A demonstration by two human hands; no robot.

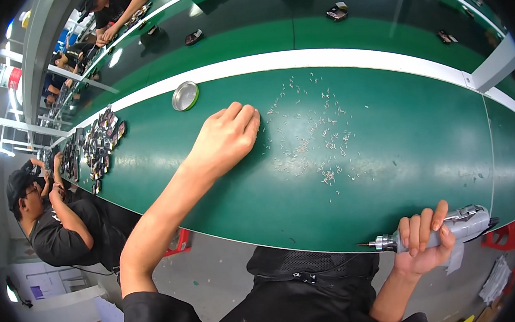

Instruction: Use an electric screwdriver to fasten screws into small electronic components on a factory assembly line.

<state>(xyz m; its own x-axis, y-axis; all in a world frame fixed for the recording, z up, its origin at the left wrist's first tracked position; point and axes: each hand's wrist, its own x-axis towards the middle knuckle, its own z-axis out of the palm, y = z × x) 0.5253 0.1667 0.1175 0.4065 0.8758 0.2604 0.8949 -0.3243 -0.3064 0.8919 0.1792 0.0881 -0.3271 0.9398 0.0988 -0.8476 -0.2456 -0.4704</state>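
Observation:
My left hand (pixel 231 133) rests over the green tabletop (pixel 424 123), its fingers curled inward. Whatever those fingertips may pinch is hidden beneath the knuckles. Just right of it, many tiny silvery screws (pixel 329 175) lie scattered, thickest in the middle of the table. By the table's front edge my right hand (pixel 422 242) wraps round a grey electric screwdriver (pixel 465 224). The tool lies sideways, its thin bit pointing left. Beyond my left hand, near the white rail, sits a shallow round tin (pixel 186 96) with a green rim.
Small black devices (pixel 102 143) are heaped at the table's left end, near a seated co-worker (pixel 63 228). Past the white rail (pixel 298 60) runs a dark green conveyor belt (pixel 259 30) carrying a few devices. A grey post (pixel 498 69) rises at the right.

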